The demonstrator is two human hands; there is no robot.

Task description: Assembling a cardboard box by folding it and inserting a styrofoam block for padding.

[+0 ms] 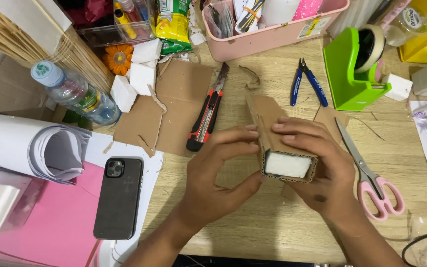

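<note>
Both of my hands hold a brown corrugated cardboard sleeve [268,121] wrapped around a white foam block [287,164], whose end face shows toward me. My left hand [213,173] grips its left side with fingers on top and thumb under. My right hand [317,168] wraps over the top and right side. The piece is held just above the wooden table [253,222].
A red-and-black utility knife [206,116] lies on a cardboard sheet [174,104]. Blue pliers [308,81], a green tape dispenser [354,69] and pink-handled scissors [371,178] sit to the right. A phone [118,198], rolled paper [30,146], a water bottle [75,94], foam chunks [134,79] and a pink bin [273,34] are also here.
</note>
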